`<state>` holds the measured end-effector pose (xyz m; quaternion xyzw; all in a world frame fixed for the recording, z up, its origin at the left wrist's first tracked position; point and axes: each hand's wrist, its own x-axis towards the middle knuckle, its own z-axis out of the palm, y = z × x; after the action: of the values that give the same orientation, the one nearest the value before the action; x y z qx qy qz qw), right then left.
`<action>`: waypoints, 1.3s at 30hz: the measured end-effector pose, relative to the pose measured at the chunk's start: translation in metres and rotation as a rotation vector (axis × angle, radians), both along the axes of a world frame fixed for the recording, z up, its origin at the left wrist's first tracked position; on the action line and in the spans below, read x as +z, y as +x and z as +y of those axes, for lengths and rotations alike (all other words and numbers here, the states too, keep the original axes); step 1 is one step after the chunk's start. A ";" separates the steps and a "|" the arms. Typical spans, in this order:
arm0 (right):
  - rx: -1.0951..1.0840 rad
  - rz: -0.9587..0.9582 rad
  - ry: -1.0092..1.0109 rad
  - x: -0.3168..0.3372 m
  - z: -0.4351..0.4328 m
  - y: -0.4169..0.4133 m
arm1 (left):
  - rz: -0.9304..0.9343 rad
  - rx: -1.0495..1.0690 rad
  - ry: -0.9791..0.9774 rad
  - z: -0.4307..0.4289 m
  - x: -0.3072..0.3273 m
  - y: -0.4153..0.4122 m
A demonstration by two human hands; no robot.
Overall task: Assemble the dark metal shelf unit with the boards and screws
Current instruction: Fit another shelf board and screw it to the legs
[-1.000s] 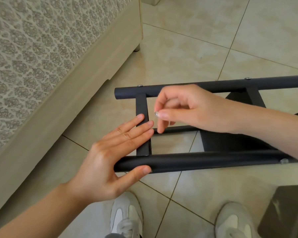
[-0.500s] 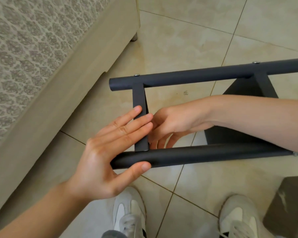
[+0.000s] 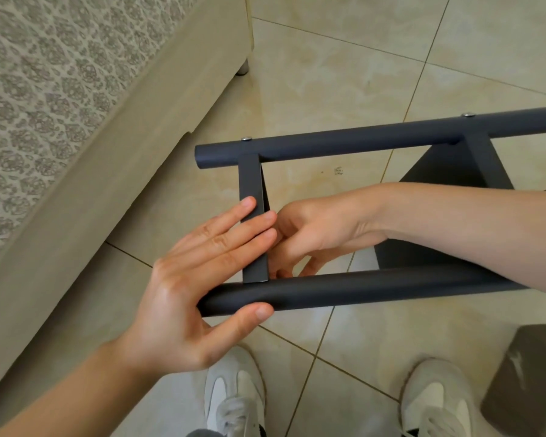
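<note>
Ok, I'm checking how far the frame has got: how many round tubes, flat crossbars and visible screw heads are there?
Round tubes: 2
Flat crossbars: 2
Screw heads: 2
Total: 6

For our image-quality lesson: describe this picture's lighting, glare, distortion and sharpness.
Head view: soft, even light, weak shadows; mild sheen on the floor tiles; the wide-angle lens slightly bows the near tube; everything sharp; the crossbar partly hides the right hand.

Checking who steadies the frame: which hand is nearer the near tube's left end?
Left. The left hand presses that end of the near tube, thumb on its near side; the right hand is between the tubes, right of the crossbar.
</note>
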<state>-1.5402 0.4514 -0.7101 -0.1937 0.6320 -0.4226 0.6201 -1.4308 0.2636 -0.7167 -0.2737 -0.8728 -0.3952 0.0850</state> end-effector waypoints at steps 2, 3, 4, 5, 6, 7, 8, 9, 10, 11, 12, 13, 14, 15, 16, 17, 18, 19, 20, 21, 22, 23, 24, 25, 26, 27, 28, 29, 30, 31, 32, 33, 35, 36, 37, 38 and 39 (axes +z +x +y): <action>-0.023 -0.032 -0.035 0.002 0.000 -0.002 | 0.003 0.006 -0.007 0.000 0.000 0.001; -0.031 -0.038 -0.047 0.002 0.000 -0.002 | 0.005 0.012 -0.016 -0.001 0.000 0.001; -0.036 -0.042 -0.052 0.001 0.000 -0.002 | 0.006 0.016 -0.024 -0.001 -0.001 0.001; -0.039 -0.044 -0.054 0.001 0.000 -0.001 | 0.007 0.018 -0.028 -0.001 -0.001 0.001; -0.041 -0.045 -0.055 0.000 -0.001 -0.001 | 0.008 0.019 -0.030 -0.001 -0.001 0.001; -0.042 -0.045 -0.054 -0.001 -0.001 0.000 | 0.008 0.020 -0.030 -0.001 -0.001 0.001; -0.043 -0.047 -0.053 -0.001 -0.001 0.000 | 0.008 0.020 -0.030 -0.001 -0.001 0.001; -0.042 -0.048 -0.051 -0.001 -0.001 0.000 | 0.009 0.021 -0.030 -0.001 -0.001 0.001; -0.037 -0.050 -0.048 -0.002 -0.001 0.000 | 0.008 0.022 -0.031 -0.001 -0.001 0.001; -0.030 -0.056 -0.043 -0.002 -0.001 0.001 | 0.007 0.022 -0.030 -0.001 -0.001 0.001; -0.024 -0.064 -0.039 -0.002 -0.001 0.001 | 0.007 0.021 -0.028 -0.001 -0.001 0.001; -0.021 -0.074 -0.036 -0.003 -0.001 0.001 | 0.007 0.021 -0.025 -0.001 -0.001 0.001; -0.022 -0.087 -0.032 -0.004 -0.002 0.001 | 0.008 0.021 -0.024 -0.001 -0.001 0.001; -0.027 -0.103 -0.028 -0.006 -0.002 0.001 | 0.009 0.021 -0.023 -0.001 -0.001 0.001; -0.034 -0.125 -0.025 -0.008 -0.002 0.001 | 0.009 0.021 -0.022 -0.001 -0.001 0.001; -0.043 -0.153 -0.021 -0.009 -0.001 0.001 | 0.009 0.021 -0.022 -0.001 -0.001 0.001; -0.051 -0.182 -0.014 -0.010 -0.001 0.002 | 0.009 0.021 -0.023 -0.001 -0.001 0.001; -0.057 -0.207 -0.004 -0.011 -0.001 0.002 | 0.007 0.021 -0.024 -0.001 -0.001 0.001; -0.058 -0.221 0.006 -0.012 -0.002 0.003 | 0.006 0.022 -0.025 -0.001 -0.001 0.001; -0.057 -0.228 0.015 -0.013 -0.002 0.004 | 0.005 0.022 -0.024 -0.001 -0.001 0.001; -0.057 -0.232 0.022 -0.014 -0.003 0.004 | 0.005 0.020 -0.022 -0.001 -0.001 0.001; -0.059 -0.237 0.023 -0.015 -0.003 0.004 | 0.006 0.019 -0.018 -0.002 -0.001 0.001; -0.065 -0.244 0.022 -0.016 -0.003 0.004 | 0.006 0.017 -0.014 -0.002 -0.002 0.001; -0.073 -0.252 0.019 -0.015 -0.003 0.004 | 0.006 0.014 -0.009 -0.002 -0.002 0.001; -0.077 -0.258 0.014 -0.014 -0.002 0.004 | 0.005 0.012 -0.005 -0.002 -0.002 0.001; -0.076 -0.262 0.007 -0.014 -0.001 0.003 | 0.002 0.009 0.000 -0.002 -0.003 0.001; -0.074 -0.263 0.002 -0.013 -0.001 0.003 | -0.002 0.006 0.008 -0.002 -0.003 0.002; -0.075 -0.261 -0.003 -0.013 0.000 0.003 | -0.007 0.003 0.015 -0.001 -0.003 0.002; -0.075 -0.257 -0.008 -0.013 0.001 0.003 | -0.012 0.002 0.021 -0.001 -0.003 0.002; -0.076 -0.252 -0.013 -0.013 0.001 0.002 | -0.015 0.001 0.025 -0.001 -0.004 0.002; -0.077 -0.245 -0.015 -0.014 0.001 0.002 | -0.016 0.002 0.028 -0.001 -0.004 0.002; -0.076 -0.241 -0.016 -0.015 0.001 0.002 | -0.016 0.002 0.030 -0.001 -0.004 0.002; -0.075 -0.258 -0.013 -0.015 0.001 0.002 | -0.017 0.001 0.031 -0.001 -0.004 0.002; -0.076 -0.270 -0.008 -0.016 0.001 0.002 | -0.017 0.001 0.032 -0.001 -0.004 0.002; -0.074 -0.276 -0.004 -0.016 0.001 0.002 | -0.017 0.003 0.033 -0.001 -0.004 0.002; -0.073 -0.277 0.000 -0.017 0.000 0.003 | -0.017 0.003 0.036 -0.001 -0.004 0.002; -0.073 -0.273 0.004 -0.017 -0.001 0.004 | -0.018 0.002 0.041 0.000 -0.004 0.002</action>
<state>-1.5364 0.4509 -0.7272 -0.1098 0.5492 -0.4660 0.6850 -1.4287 0.2631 -0.7203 -0.2672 -0.8656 -0.4153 0.0829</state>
